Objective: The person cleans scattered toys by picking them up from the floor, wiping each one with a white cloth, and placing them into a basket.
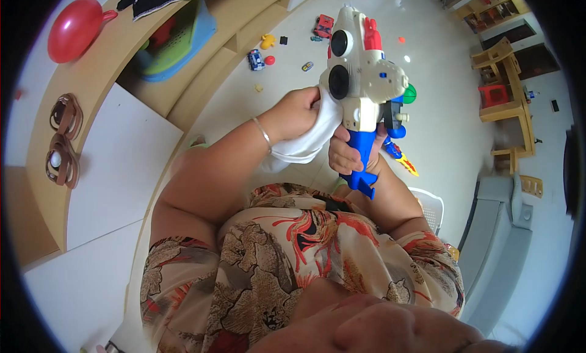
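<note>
Red balloon & brn sandals on cab. top, blue toy car on flr, grey sofa opp. side

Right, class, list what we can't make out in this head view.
All in the head view:
- Left hand's fingertips: hidden by the white cloth.
- Toy gun's underside: faces away from the camera.
- Right hand's palm: hidden by its fingers and the blue handle.
- Basket's full shape: hidden partly by the right arm.
- Black fabric's far end: cut off by the top edge.

Toy gun, seemingly smooth plastic
</note>
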`<move>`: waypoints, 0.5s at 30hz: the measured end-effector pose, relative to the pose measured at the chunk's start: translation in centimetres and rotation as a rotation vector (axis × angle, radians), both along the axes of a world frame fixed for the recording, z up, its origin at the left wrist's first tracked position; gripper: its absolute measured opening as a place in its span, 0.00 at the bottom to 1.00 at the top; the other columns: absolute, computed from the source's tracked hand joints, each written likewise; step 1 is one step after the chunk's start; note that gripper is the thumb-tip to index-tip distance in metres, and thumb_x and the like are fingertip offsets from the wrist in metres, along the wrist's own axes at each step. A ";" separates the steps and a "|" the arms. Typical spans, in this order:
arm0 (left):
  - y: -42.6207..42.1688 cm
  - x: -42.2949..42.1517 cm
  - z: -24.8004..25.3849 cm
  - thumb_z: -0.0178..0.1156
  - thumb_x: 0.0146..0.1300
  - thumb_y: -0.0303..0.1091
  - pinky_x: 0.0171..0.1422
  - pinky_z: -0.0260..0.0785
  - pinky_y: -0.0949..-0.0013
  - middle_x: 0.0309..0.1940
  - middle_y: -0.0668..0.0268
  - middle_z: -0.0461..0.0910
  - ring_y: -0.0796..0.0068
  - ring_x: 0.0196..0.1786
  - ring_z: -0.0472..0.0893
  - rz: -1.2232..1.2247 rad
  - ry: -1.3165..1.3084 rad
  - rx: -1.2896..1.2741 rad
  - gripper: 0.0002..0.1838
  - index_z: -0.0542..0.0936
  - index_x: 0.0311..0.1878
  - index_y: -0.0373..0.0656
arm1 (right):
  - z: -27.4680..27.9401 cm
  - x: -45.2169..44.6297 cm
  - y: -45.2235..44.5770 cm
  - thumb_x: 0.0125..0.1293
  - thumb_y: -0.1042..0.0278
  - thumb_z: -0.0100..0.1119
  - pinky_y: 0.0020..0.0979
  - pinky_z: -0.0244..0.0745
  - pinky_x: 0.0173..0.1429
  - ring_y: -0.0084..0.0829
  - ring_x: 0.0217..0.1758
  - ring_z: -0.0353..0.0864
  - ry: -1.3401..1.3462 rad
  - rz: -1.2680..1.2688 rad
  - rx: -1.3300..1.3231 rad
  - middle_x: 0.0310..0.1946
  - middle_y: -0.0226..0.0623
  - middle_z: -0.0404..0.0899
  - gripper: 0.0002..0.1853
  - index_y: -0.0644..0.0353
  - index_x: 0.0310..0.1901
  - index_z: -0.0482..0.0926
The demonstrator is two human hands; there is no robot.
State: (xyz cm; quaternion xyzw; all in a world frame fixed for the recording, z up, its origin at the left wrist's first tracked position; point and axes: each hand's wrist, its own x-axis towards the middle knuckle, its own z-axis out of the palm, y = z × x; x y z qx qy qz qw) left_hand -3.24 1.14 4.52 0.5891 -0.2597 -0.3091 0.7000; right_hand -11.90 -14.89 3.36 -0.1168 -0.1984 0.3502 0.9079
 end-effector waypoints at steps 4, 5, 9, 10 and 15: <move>0.2 0.7 -1.7 0.49 0.66 0.29 0.44 0.71 0.74 0.35 0.66 0.79 0.79 0.38 0.78 0.002 0.100 -0.010 0.09 0.74 0.47 0.40 | -1.0 1.9 0.7 0.49 0.27 0.54 0.27 0.63 0.27 0.23 0.19 0.70 0.050 0.002 0.050 0.24 0.29 0.71 0.38 0.58 0.44 0.66; -0.2 0.9 -2.2 0.48 0.67 0.30 0.43 0.71 0.74 0.35 0.66 0.79 0.79 0.37 0.78 0.045 0.068 -0.002 0.08 0.74 0.46 0.40 | -0.9 2.0 0.6 0.49 0.27 0.54 0.27 0.63 0.27 0.23 0.19 0.70 0.048 0.000 0.049 0.24 0.29 0.71 0.38 0.58 0.44 0.66; -0.6 1.0 -3.1 0.52 0.64 0.35 0.45 0.71 0.71 0.38 0.61 0.81 0.76 0.39 0.79 0.139 -0.084 0.077 0.12 0.77 0.45 0.39 | -0.9 1.8 0.0 0.52 0.29 0.52 0.29 0.65 0.30 0.24 0.21 0.70 0.089 -0.084 -0.047 0.27 0.31 0.71 0.36 0.58 0.45 0.67; -0.4 1.1 -2.4 0.53 0.63 0.34 0.44 0.72 0.71 0.37 0.61 0.81 0.76 0.39 0.79 0.166 -0.027 0.100 0.11 0.77 0.45 0.39 | -0.9 1.8 -0.2 0.52 0.29 0.52 0.30 0.66 0.31 0.25 0.22 0.70 0.111 -0.132 -0.114 0.27 0.31 0.71 0.36 0.58 0.45 0.67; -0.1 1.3 -1.5 0.52 0.66 0.33 0.36 0.72 0.74 0.32 0.69 0.79 0.81 0.33 0.77 0.327 -0.022 0.128 0.10 0.75 0.46 0.40 | -1.4 1.8 -1.1 0.53 0.35 0.52 0.32 0.67 0.33 0.27 0.27 0.72 0.262 -0.329 -0.332 0.28 0.32 0.73 0.31 0.57 0.44 0.70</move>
